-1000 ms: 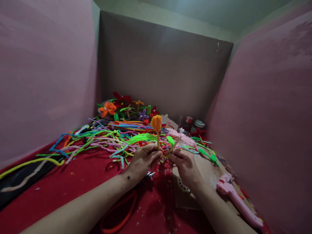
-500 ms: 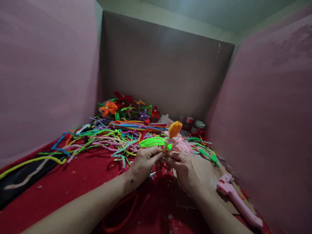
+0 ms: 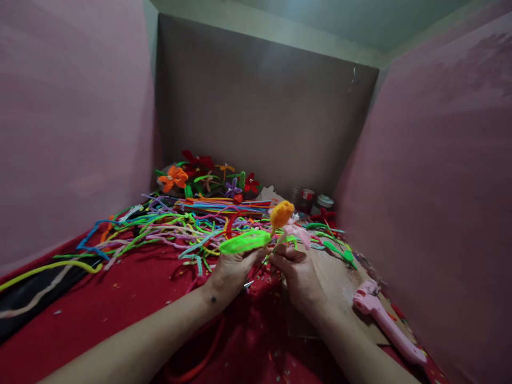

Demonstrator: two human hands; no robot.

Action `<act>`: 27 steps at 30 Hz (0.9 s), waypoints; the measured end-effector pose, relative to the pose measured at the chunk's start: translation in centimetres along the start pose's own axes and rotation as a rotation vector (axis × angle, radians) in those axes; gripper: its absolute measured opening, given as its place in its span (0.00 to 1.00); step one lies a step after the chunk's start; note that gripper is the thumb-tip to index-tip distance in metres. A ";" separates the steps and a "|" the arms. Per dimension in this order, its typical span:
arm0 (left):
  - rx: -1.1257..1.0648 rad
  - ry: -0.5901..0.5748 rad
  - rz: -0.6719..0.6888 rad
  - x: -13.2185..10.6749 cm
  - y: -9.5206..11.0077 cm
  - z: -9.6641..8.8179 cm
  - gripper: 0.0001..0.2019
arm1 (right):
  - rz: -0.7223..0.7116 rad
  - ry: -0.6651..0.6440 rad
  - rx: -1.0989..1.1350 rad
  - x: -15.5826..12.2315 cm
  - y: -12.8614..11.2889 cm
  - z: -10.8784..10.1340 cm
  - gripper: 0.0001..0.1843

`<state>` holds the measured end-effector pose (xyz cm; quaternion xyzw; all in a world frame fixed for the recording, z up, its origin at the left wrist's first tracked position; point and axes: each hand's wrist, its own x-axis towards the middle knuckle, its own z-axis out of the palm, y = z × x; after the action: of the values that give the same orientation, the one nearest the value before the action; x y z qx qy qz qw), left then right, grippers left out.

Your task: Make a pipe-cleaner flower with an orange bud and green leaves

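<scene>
A small pipe-cleaner flower with an orange bud (image 3: 281, 213) and a bright green leaf loop (image 3: 245, 241) is held low over the red cloth. My left hand (image 3: 230, 271) is closed on its stem just under the leaf. My right hand (image 3: 298, 272) pinches the stem from the right side, fingers curled tight. The stem itself is mostly hidden between the fingers. A pink fuzzy piece (image 3: 298, 232) lies just behind my right hand.
A tangle of loose coloured pipe cleaners (image 3: 168, 226) spreads behind the hands. Finished flowers (image 3: 200, 178) stand at the back by a brown board. A pink glue gun (image 3: 384, 322) lies at the right on cardboard (image 3: 340, 277). Small jars (image 3: 314, 201) sit behind. Pink walls close both sides.
The flower has tipped from upright to leaning right, and the orange bud has dropped lower. Both hands stay closed on the stem and have shifted slightly.
</scene>
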<state>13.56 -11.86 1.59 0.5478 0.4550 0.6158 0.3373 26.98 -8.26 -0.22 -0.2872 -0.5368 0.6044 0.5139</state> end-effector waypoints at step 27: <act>0.144 -0.113 0.035 -0.5 -0.1 0.1 0.12 | -0.285 0.021 -0.364 -1.0 -0.1 1.3 0.06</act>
<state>13.77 -12.24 1.35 0.6122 0.4689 0.5553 0.3113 26.19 -9.62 0.04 -0.3027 -0.6667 0.4157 0.5395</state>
